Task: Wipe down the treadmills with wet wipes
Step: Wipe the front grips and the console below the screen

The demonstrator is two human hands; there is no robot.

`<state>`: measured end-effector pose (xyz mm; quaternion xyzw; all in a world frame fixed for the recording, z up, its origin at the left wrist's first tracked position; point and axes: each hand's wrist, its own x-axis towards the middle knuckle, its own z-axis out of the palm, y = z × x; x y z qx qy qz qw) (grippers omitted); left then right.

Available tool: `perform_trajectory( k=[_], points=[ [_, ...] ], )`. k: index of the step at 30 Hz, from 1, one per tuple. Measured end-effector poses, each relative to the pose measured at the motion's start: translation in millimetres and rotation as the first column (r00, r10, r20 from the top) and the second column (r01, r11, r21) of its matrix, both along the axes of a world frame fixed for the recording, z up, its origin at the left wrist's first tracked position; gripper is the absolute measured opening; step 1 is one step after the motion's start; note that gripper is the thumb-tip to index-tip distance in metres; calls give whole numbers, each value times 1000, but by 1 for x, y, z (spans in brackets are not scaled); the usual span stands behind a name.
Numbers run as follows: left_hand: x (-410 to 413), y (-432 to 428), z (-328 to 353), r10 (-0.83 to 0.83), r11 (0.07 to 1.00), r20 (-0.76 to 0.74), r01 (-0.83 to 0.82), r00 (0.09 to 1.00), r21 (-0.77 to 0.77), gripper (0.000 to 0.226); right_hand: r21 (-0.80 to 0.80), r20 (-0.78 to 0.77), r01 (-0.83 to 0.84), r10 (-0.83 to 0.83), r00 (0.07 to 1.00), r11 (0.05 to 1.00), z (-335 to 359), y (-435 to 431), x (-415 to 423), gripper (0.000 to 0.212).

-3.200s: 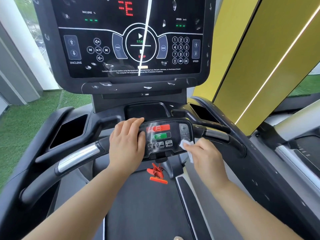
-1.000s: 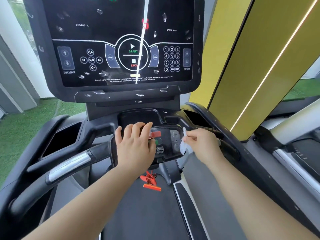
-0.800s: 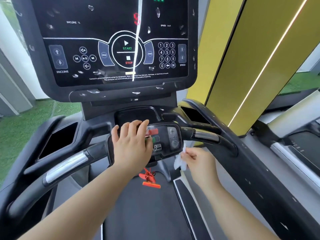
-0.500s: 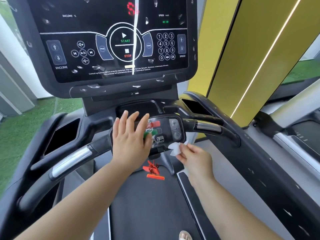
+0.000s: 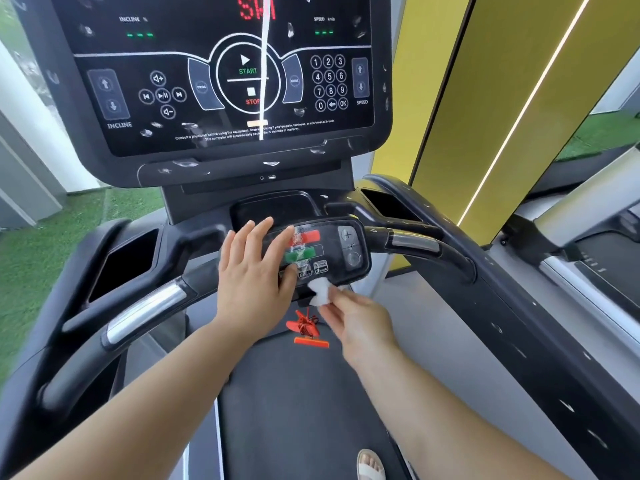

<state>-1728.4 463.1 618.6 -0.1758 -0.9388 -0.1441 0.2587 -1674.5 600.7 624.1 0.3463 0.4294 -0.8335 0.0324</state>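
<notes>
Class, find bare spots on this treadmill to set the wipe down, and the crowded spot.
Free: left pocket beside the silver handlebar; right pocket by the yellow wall; belt between red clip and foot. Crowded: control panel, with left hand, wipe and right hand.

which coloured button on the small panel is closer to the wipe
The green button, the lower one; the red button sits above it, farther from the wipe in the right hand.

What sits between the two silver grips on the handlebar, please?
The small control panel, with the left hand laid on it and the wipe at its lower edge, in the head view.
</notes>
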Motion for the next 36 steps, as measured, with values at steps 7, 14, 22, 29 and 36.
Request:
perform_trajectory(
  k=[7, 14, 22, 29, 36],
  points=[
    [0, -5, 5, -13, 1000, 17, 12, 1000, 16, 46, 5, -14, 97, -97, 995, 995, -5, 11, -5, 9],
    [3, 10, 11, 29, 999, 46, -30, 999, 33, 49, 45, -48, -226, 228, 972, 973, 14, 10, 12, 16],
    [-15, 59, 23, -82, 996, 24, 83, 996, -23, 48, 545, -115, -200, 309, 944, 814, 40, 101, -18, 23],
    [-38, 91, 32, -9, 996, 112, 18, 994, -83, 44, 993, -78, 12, 560, 825, 121, 37, 123, -87, 26],
    [-45, 107, 23, 73, 988, 51, -65, 996, -138, 38, 934, 32, 277, 826, 563, -225, 6, 137, -96, 11]
  ],
)
